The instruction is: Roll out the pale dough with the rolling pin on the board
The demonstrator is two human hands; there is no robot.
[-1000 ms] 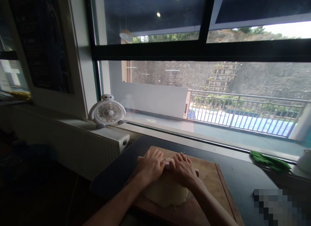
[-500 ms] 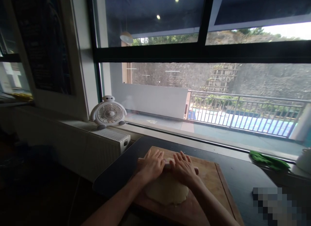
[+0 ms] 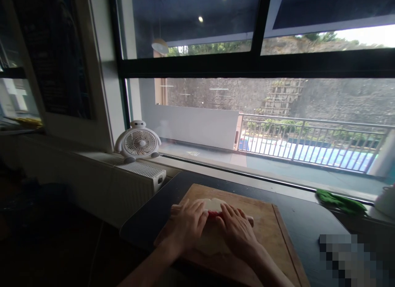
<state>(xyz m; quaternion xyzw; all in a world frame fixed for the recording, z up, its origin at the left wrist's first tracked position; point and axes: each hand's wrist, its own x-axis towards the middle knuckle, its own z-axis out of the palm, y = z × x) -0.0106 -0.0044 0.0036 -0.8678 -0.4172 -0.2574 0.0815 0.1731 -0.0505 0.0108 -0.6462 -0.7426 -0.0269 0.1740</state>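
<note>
A wooden rolling pin, reddish at its middle, lies across a flat sheet of pale dough. My left hand rests palm down over the pin's left part, its fingers stretched forward. Over the right part lies my right hand, also flat with fingers extended. Both palms press on the pin without wrapping round it, and its ends stick out beyond them. Dough shows in front of the pin and behind it; my hands and forearms cover some of its sides. Underneath is a wooden board.
The board sits on a dark table against a window. A white fan stands by the radiator at the left. At the right are a green cloth, a pale container and a blurred-out object.
Both hands have drawn the rolling pin back towards me. More of the dough's far edge now shows beyond it, and the pin's middle has turned from pale to red.
</note>
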